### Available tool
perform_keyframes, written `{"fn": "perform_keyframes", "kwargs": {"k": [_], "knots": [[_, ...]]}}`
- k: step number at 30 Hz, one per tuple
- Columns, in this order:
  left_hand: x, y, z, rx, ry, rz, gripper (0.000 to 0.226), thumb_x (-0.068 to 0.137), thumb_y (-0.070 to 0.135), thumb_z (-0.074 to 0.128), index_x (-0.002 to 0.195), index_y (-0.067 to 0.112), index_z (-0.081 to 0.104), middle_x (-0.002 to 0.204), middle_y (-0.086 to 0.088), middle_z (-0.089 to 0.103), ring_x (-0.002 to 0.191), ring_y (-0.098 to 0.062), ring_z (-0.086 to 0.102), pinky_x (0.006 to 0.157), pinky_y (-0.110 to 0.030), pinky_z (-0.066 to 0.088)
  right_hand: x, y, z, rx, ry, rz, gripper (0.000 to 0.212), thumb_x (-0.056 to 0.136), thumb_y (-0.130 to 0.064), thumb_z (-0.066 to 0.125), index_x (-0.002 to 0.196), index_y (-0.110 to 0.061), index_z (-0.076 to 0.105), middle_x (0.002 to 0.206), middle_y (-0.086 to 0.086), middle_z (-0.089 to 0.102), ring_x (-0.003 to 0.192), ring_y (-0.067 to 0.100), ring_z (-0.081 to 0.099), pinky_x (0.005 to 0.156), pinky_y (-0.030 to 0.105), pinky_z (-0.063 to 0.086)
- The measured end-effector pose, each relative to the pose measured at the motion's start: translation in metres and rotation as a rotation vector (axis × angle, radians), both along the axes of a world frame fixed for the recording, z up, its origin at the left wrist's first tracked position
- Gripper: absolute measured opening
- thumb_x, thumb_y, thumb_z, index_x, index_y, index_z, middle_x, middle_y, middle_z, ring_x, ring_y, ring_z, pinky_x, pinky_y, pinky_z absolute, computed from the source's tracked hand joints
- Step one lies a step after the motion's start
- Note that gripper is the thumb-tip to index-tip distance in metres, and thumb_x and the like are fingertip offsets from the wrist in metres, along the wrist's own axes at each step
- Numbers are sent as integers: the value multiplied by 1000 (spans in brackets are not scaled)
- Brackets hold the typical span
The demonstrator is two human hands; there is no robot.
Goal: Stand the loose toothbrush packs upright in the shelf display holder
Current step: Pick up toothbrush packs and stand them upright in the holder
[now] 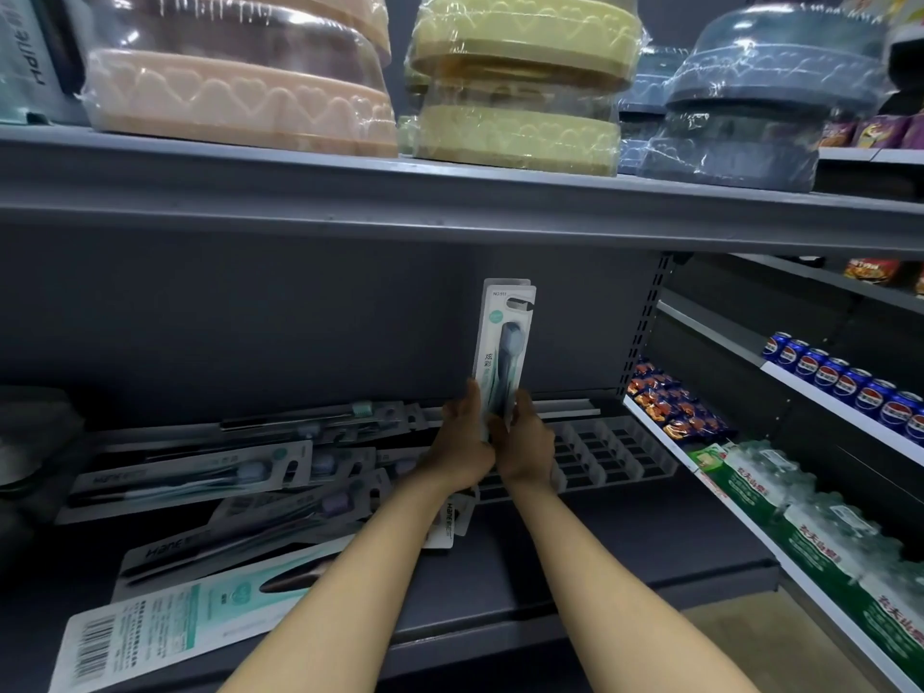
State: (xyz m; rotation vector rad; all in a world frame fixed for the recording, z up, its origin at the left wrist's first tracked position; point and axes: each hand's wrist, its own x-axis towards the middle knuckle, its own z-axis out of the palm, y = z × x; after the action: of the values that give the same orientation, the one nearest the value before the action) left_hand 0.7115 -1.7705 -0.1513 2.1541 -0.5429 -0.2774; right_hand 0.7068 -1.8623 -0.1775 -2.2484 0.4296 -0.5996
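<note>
Two bare forearms reach in from the bottom edge toward the back of the grey shelf. Both hands sit close together, almost touching, and both are clamped on the same upright toothbrush packs: the left hand pinches the lower left edge, the right hand curls round the lower right edge. At least two packs are held stacked front to back, tops pointing up toward the shelf above. They stand over the left end of the slotted display holder, which lies along the back right part of the shelf; whether their lower ends sit in a slot I cannot tell, since the hands cover them.

Loose toothbrush packs lie flat in a messy pile over the left half of the shelf, one with a barcode hanging over the front left edge.

On the upper shelf stand wrapped round containers in pink, yellow and blue. To the right, a neighbouring rack holds blue soda cans, snack bags and bottled water packs.
</note>
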Motion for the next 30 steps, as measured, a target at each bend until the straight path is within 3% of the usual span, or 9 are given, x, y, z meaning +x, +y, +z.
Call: {"fn": "perform_keyframes", "kwargs": {"k": [6,13,16,20,23,26,30], "knots": [[-14,15,0,-5,38,45,73,93,5,42,148,16,-6,158,-5,2,145,-20,11,116,-28,22,-9,15,-3,151,-40,-72,51,91,-11,51,139,-8,34,131,17,53,121,32,50,92,35,43],[-32,64,-3,67,-45,109,61,90,3,41,147,15,20,152,-4,28,137,-21,33,108,-25,34,-42,56,-5,209,-117,-93,41,87,0,48,128,0,45,128,21,48,118,34,48,90,30,41],[-38,94,-9,84,-46,157,54,90,2,43,141,16,35,132,10,45,127,-18,45,90,-16,37,-52,76,-4,221,-97,-63,39,87,2,47,127,-1,47,130,19,45,120,33,46,98,29,39],[-44,135,-13,145,-129,212,38,88,7,49,124,14,55,129,-6,59,114,-22,56,75,-15,37,-53,106,-3,97,54,35,35,86,-1,47,119,-5,56,128,15,53,117,31,51,92,28,43],[-46,161,-14,196,-121,261,37,87,7,48,122,13,57,127,-9,61,115,-26,57,81,-21,44,-50,131,-4,-45,210,145,30,85,-5,47,113,-4,58,118,15,61,108,31,57,78,28,46],[-46,184,-18,280,-132,261,26,86,13,47,105,15,64,113,-10,67,104,-29,61,75,-28,45,-49,153,-7,-120,323,224,30,85,-9,47,113,-7,59,117,16,63,109,32,59,82,30,49],[-46,207,-21,271,-81,276,22,83,14,52,101,16,65,104,-8,69,96,-25,63,66,-21,38,-49,170,-11,-180,333,268,31,82,-6,44,108,-7,60,115,17,64,110,33,57,86,32,51]]}}
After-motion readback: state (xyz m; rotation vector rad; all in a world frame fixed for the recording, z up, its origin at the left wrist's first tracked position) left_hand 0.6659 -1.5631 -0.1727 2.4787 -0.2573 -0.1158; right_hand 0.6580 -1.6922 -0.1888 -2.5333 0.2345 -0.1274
